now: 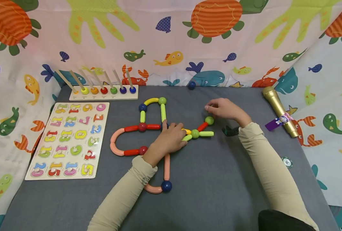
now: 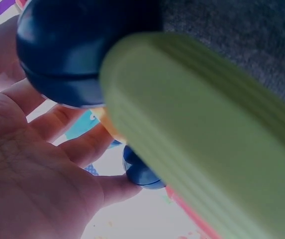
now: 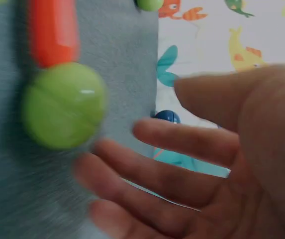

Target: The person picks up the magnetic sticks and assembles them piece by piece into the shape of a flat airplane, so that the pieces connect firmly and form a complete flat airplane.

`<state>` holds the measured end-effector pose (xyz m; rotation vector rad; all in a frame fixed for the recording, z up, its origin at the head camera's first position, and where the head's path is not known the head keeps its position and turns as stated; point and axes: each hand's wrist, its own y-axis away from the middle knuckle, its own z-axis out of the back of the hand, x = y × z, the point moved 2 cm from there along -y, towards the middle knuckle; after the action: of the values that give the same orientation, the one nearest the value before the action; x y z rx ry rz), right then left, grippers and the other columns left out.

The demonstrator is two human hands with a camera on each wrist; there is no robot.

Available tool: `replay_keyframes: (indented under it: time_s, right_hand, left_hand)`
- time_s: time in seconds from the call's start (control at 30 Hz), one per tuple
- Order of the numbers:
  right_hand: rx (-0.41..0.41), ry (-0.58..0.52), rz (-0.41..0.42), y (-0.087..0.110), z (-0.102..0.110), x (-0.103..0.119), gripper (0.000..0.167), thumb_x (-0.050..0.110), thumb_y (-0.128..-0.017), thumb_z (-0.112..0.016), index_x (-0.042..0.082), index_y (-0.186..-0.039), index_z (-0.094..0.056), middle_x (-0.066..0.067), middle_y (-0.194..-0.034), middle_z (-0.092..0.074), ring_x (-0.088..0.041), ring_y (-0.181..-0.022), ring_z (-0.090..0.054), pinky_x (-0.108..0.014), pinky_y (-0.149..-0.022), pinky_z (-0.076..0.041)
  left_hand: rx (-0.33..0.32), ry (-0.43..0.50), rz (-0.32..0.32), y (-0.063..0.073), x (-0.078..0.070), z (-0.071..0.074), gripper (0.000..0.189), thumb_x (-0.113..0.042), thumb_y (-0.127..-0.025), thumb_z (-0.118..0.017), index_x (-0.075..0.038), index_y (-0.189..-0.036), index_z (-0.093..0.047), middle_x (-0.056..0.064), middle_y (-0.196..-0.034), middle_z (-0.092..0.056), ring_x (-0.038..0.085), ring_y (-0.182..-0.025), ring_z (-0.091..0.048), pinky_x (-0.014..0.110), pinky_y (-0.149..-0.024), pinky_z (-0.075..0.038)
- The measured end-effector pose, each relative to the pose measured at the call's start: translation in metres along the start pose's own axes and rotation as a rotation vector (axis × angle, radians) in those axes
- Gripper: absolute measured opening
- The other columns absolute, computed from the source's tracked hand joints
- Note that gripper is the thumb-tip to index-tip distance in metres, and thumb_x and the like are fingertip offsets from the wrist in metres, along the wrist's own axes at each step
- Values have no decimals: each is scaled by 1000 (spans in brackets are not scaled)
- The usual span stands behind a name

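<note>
My left hand (image 1: 171,138) lies palm down over a figure of magnetic sticks and balls. In the left wrist view its fingers are spread, and the little finger touches a small blue ball (image 2: 144,172). A large blue ball (image 2: 72,55) and a light green stick (image 2: 197,129) stand close to that camera. Loosely bent and holding nothing, my right hand (image 1: 224,109) hovers beside a green ball (image 1: 209,120) on a short red stick (image 1: 202,126). Another green ball (image 1: 195,133) joins that stick to other sticks. The left hand hides the figure's middle.
A number puzzle board (image 1: 100,141) lies at the left, below a peg stand (image 1: 101,95) with coloured beads. A loose blue ball (image 1: 191,85) is at the back edge. Toward the right are a golden microphone (image 1: 277,106), a black object (image 1: 230,131) and a round chip (image 1: 287,162).
</note>
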<state>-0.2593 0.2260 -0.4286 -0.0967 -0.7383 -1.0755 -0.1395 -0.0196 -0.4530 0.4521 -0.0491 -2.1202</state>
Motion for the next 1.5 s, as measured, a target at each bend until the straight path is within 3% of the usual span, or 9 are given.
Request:
replay_keyframes:
  time_s: [0.1,0.2,0.37,0.63,0.83,0.93,1.07,1.3,1.5]
  right_hand:
    - [-81,49,35,-27,7,8,39,23,-112,-54,-6,-135,-67,-24,-119,-71,-37,-105,-67,-54,-91,-53]
    - [-125,83,81,-54,11,15,39,16,-111,-54,-7,-142,-62,-29,-140,-61,-44,-129,-57,-59,-107,-44]
    - [-78,163,113,-84,11,22,46,9,-110,-53,-7,-153,-51,-32,-164,-35,-47,-154,-29,-60,-125,-21]
    - [-117,201,58,-88,11,7,40,-5,-101,-52,-8,-139,-64,-30,-141,-61,-48,-136,-51,-60,-115,-36]
    - [-197,105,2,-55,18,-6,37,3,-104,-61,-5,-140,-65,-31,-140,-61,-47,-126,-58,-60,-104,-45]
    - [-242,53,-26,-28,18,-14,38,8,-104,-65,-2,-140,-65,-30,-131,-65,-43,-108,-62,-56,-89,-50]
    - [-267,-7,-45,11,11,-23,37,14,-105,-68,3,-140,-66,-25,-120,-68,-37,-101,-61,-46,-78,-48]
    - [-255,-101,-39,75,-7,-28,41,23,-104,-73,5,-140,-65,-20,-117,-70,-32,-101,-63,-37,-79,-50]
    - [-183,-165,-30,106,-19,-26,39,21,-101,-77,4,-134,-65,-14,-109,-70,-27,-95,-62,-29,-73,-49]
  left_hand:
    - [4,-8,1,0,-2,0,34,-35,-105,-73,-11,-128,-76,10,-134,-60,37,-130,-54,74,-119,-16]
    - [8,-11,-9,-1,-5,0,34,-36,-105,-73,-11,-127,-76,10,-133,-60,36,-128,-55,74,-119,-18]
    - [-8,-23,-32,-3,-10,-1,34,-37,-104,-73,-12,-127,-76,9,-132,-61,35,-126,-57,73,-119,-20]
    - [-23,-36,-36,-3,-9,-1,35,-38,-104,-73,-13,-128,-76,9,-137,-61,35,-128,-56,73,-118,-20]
    - [-16,-33,-10,-1,-2,-1,35,-38,-104,-73,-12,-128,-76,9,-138,-60,35,-130,-55,74,-118,-19]
    - [-5,-33,-4,1,0,-1,36,-38,-105,-72,-12,-129,-75,9,-138,-59,35,-131,-54,74,-119,-18]
    - [6,-19,-2,2,1,0,37,-37,-105,-71,-11,-131,-74,10,-141,-58,37,-134,-53,74,-119,-17]
    - [12,-10,0,1,2,0,38,-36,-105,-71,-11,-134,-73,11,-144,-57,38,-136,-51,74,-119,-16]
    - [15,-14,0,-1,2,-2,38,-37,-106,-71,-11,-134,-73,11,-142,-57,38,-135,-51,74,-119,-15]
